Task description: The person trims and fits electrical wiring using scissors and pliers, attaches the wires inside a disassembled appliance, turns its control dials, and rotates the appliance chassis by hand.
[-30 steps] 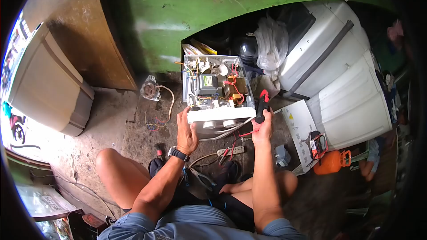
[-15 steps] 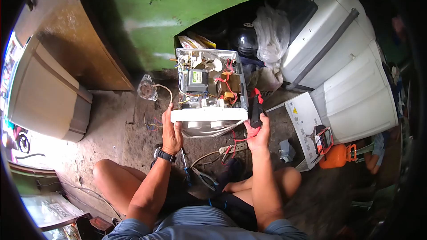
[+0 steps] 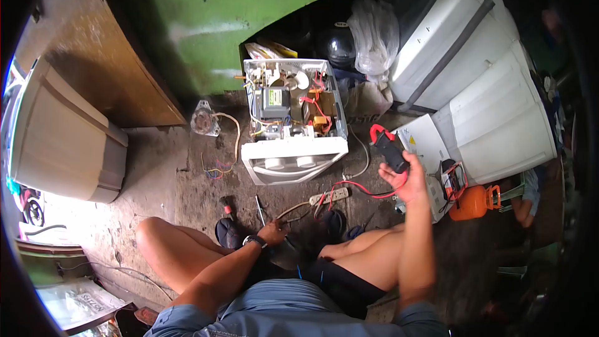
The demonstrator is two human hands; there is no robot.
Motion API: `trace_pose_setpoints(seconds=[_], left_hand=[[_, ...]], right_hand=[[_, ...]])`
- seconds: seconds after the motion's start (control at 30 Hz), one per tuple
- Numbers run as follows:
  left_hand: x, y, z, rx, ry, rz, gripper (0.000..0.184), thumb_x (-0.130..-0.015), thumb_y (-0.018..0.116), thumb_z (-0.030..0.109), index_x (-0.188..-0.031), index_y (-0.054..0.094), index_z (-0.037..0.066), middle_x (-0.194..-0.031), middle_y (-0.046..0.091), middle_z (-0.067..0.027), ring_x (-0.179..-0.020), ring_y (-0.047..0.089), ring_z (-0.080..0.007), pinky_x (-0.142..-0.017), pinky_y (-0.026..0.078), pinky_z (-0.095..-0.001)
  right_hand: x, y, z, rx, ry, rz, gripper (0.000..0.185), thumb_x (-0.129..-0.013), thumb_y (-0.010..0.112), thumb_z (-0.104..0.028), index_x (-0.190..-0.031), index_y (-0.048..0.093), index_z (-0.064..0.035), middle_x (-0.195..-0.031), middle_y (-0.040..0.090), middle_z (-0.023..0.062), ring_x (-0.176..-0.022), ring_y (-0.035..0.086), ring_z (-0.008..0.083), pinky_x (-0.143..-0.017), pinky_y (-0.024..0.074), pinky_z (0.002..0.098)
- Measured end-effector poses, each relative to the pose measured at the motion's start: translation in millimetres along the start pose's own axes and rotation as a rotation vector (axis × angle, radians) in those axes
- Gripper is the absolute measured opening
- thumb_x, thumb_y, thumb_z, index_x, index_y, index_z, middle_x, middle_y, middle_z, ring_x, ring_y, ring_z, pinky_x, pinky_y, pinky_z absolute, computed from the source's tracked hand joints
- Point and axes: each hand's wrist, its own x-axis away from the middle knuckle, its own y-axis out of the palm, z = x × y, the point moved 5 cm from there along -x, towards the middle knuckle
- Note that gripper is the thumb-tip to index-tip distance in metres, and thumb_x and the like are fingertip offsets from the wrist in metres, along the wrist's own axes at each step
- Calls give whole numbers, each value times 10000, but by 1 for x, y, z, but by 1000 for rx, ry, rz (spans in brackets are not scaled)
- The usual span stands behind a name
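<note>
An open white appliance [image 3: 293,156] rests on the floor, its transformer [image 3: 274,101] and coloured wires exposed. To the right of it, my right hand [image 3: 405,178] holds a black and red clamp meter [image 3: 392,152], with a red lead trailing to the left. My left hand [image 3: 273,232] is low between my legs, beside a screwdriver [image 3: 259,210]; its fingers are curled and partly hidden, and what they may hold cannot be made out. A white power strip [image 3: 329,196] lies between the appliance and my feet.
A motor [image 3: 203,120] with a cord lies left of the appliance. A brush [image 3: 228,208] is near my left foot. At the right are a white panel [image 3: 421,140], an orange canister [image 3: 472,204] and a large white casing [image 3: 499,118]. Another person's arm shows at far right.
The appliance, earlier held by both hands, now sits released. My left hand has moved down toward my lap. My right hand has moved right with the clamp meter.
</note>
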Motion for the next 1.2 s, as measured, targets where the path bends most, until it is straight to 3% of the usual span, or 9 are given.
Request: trace_pose_setpoints(seconds=[0.17, 0.27, 0.43, 0.57, 0.7, 0.9, 1.03, 1.1, 1.2], left_hand=[[33, 33, -26, -415, -297, -207, 732, -928, 521, 627, -1268, 623, -14, -1244, 653, -279, -1204, 625, -390, -1009, 498, -480], [20, 24, -30, -359, -391, -362, 813, -942, 462, 656, -1322, 589, -51, -1323, 597, -314, -1272, 577, -412, -1060, 460, -472], [-1, 55, -56, 3, -465, -232, 896, -927, 417, 747, -1263, 640, -53, -1347, 569, -333, -1268, 572, -425, -1031, 477, -433], [18, 89, -25, 610, -885, -127, 749, -903, 583, 669, -1329, 608, 54, -1197, 677, -218, -1097, 661, -401, -882, 547, -551], [16, 91, -13, 703, -850, -151, 688, -888, 660, 589, -1320, 587, 60, -1153, 690, -150, -1032, 671, -386, -836, 552, -600], [6, 100, -67, 831, -811, -167, 575, -896, 673, 483, -1271, 612, 52, -1201, 680, -148, -1035, 677, -370, -844, 576, -539], [21, 61, -42, 468, -791, -236, 696, -843, 701, 521, -1336, 564, 50, -1278, 647, -184, -1156, 638, -381, -882, 570, -516], [8, 43, -38, -210, -412, -121, 852, -792, 707, 573, -1428, 464, 60, -1322, 616, -229, -1202, 613, -411, -977, 527, -488], [14, 21, 1, -355, -402, -152, 939, -772, 696, 590, -1491, 370, 81, -1330, 607, -237, -1213, 603, -423, -1050, 475, -461]], right_hand=[[38, -35, -58, 274, 36, -125, 527, -957, 560, -324, -1432, 479, -110, -1156, 655, 126, -784, 697, 282, -759, 589, 470], [47, -70, -71, 435, -7, -177, 647, -933, 580, -357, -1485, 417, -63, -1169, 649, 116, -719, 692, 239, -676, 602, 410], [56, -153, -22, 373, 56, -157, 663, -914, 588, -315, -1488, 388, -52, -1218, 613, 163, -687, 679, 256, -649, 591, 395], [79, -199, 51, 231, 110, 25, 696, -892, 666, -367, -1473, 435, -61, -1231, 610, 148, -877, 670, 246, -750, 572, 401], [100, -249, 136, 82, 115, 231, 694, -893, 673, -367, -1471, 440, -61, -1234, 611, 147, -898, 666, 245, -752, 571, 399], [116, -309, 222, 70, 152, 425, 691, -894, 683, -366, -1467, 448, -61, -1239, 612, 145, -930, 659, 245, -754, 569, 395], [117, -325, 242, 95, 184, 486, 688, -894, 690, -366, -1464, 453, -60, -1243, 612, 144, -951, 655, 244, -756, 568, 393], [111, -331, 243, 121, 195, 492, 687, -895, 693, -365, -1463, 455, -60, -1244, 613, 143, -962, 652, 244, -757, 567, 392], [103, -342, 244, 162, 218, 499, 686, -895, 698, -365, -1461, 459, -60, -1247, 613, 142, -978, 649, 243, -758, 566, 390]])
